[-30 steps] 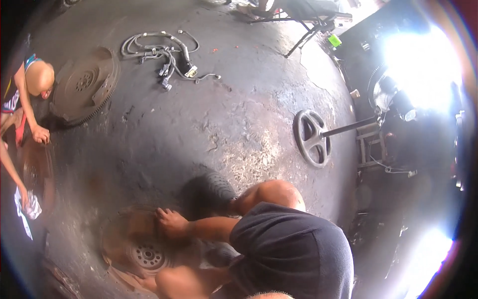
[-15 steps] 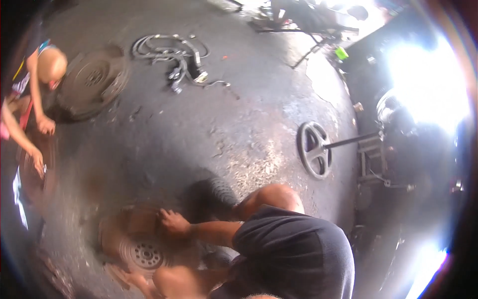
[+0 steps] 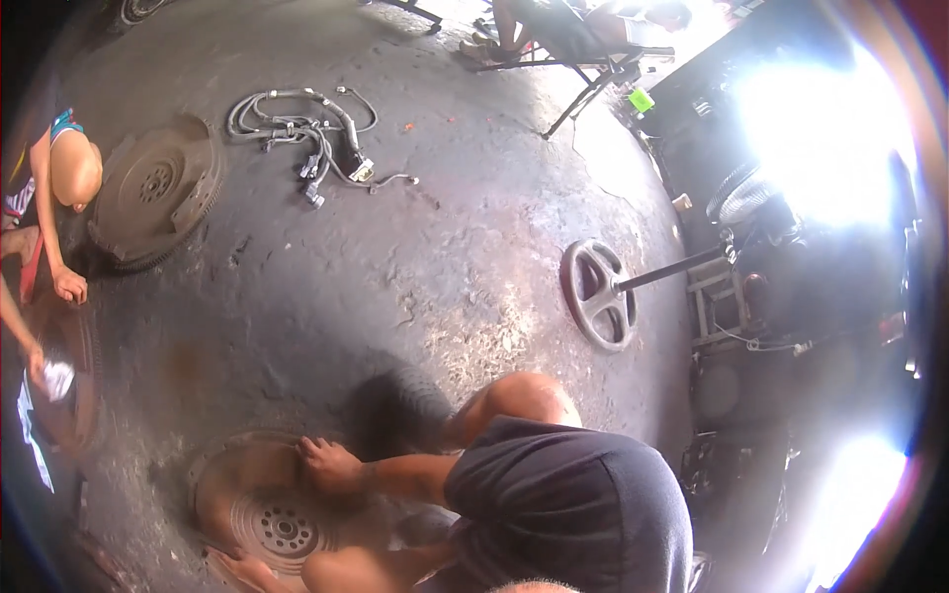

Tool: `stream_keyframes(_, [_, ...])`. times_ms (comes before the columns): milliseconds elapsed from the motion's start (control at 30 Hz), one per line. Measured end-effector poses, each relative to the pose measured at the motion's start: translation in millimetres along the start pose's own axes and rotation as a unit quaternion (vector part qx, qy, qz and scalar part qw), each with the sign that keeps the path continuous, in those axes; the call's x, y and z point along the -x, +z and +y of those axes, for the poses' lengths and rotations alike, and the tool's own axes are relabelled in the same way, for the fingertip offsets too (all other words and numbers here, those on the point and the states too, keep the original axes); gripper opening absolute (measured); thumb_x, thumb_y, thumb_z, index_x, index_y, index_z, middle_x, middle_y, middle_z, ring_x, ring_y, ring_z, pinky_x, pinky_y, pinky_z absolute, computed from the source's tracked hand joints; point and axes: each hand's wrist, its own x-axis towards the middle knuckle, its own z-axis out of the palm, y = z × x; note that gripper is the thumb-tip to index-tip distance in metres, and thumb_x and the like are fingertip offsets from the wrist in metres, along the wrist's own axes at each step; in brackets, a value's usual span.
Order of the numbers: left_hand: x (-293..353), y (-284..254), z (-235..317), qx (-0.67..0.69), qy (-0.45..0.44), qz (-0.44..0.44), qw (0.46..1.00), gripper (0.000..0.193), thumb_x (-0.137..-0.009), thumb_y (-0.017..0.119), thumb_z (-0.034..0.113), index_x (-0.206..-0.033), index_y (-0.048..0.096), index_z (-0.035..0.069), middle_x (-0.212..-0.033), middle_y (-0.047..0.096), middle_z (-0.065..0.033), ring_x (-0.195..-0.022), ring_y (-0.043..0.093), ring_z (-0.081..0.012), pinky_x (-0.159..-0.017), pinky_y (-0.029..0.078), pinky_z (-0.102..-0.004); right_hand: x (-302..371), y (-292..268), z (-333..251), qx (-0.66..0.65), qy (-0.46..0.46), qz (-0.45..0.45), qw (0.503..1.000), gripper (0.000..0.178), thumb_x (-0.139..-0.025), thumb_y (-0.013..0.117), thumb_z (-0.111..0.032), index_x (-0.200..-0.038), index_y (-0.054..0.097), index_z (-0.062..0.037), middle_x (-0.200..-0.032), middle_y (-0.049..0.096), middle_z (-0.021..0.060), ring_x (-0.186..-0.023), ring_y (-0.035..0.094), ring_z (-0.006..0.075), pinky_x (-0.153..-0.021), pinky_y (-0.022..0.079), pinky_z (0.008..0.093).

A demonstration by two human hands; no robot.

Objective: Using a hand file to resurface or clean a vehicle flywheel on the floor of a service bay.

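Observation:
A brown, round metal flywheel (image 3: 284, 528) lies on the floor below me, with a ring of holes at its centre. My left hand (image 3: 245, 567) is closed on its near lower edge. Against the upper right of the rim, my right hand (image 3: 331, 465) rests with fingers bent over it; its fingertips are partly hidden. Part of the flywheel is covered by my knee and forearms.
At the left, a person bends over another disc (image 3: 84, 351), holding a crumpled white cloth (image 3: 57, 381). A toothed flywheel (image 3: 158, 183) lies beyond. A wiring harness (image 3: 336, 114), steering wheel (image 3: 605, 289), chair (image 3: 583, 104) and fan (image 3: 741, 193) are around.
The view has shifted, moving the far things leftward. The other person's lower hand has moved down, and a white cloth now shows in it. My hands stay at the flywheel's rim.

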Motion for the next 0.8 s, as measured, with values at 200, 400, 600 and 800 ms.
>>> stream_keyframes(200, [7.6,-3.6,0.9,0.001,0.051,0.039,0.998,0.059,-0.095,0.055,0.008,-0.148,0.033,-0.006,-0.154,0.032,-0.0243,-0.139,0.038,-0.0372,-0.117,0.030,-0.0389,-0.2,-4.0,-5.2,-0.029,0.015,-0.010,0.999,0.064,-0.081,0.061,-0.026,-0.136,0.048,0.0046,-0.139,0.042,0.0199,-0.111,0.053,0.0334,-0.086,0.052,0.0420])
stream_keyframes(400, [1.5,0.5,-44.2,-0.072,-0.183,-0.056,0.979,0.057,-0.096,0.055,0.016,-0.146,0.036,-0.006,-0.153,0.035,-0.0244,-0.140,0.038,-0.0369,-0.117,0.029,-0.0399,-1.4,-20.0,-14.2,-0.016,0.011,-0.030,0.999,0.072,-0.080,0.063,-0.031,-0.140,0.043,0.0036,-0.138,0.041,0.0222,-0.111,0.055,0.0348,-0.089,0.052,0.0437])
stream_keyframes(600, [95.6,-26.5,41.0,-0.043,0.008,0.043,0.998,0.054,-0.100,0.049,0.016,-0.150,0.034,0.004,-0.149,0.041,-0.0254,-0.138,0.039,-0.0385,-0.112,0.036,-0.0436,-0.4,0.7,-8.3,-0.023,0.016,-0.017,0.999,0.073,-0.078,0.065,-0.028,-0.141,0.042,0.0017,-0.139,0.041,0.0240,-0.110,0.055,0.0382,-0.090,0.052,0.0469])
stream_keyframes(800, [32.9,-41.7,62.0,0.074,-0.236,-0.054,0.967,0.056,-0.099,0.051,0.016,-0.151,0.033,0.006,-0.152,0.037,-0.0220,-0.137,0.042,-0.0369,-0.114,0.034,-0.0415,-0.1,11.1,-10.4,-0.014,-0.019,-0.032,0.999,0.068,-0.080,0.063,-0.027,-0.140,0.044,-0.0001,-0.138,0.042,0.0235,-0.111,0.055,0.0410,-0.089,0.053,0.0484])
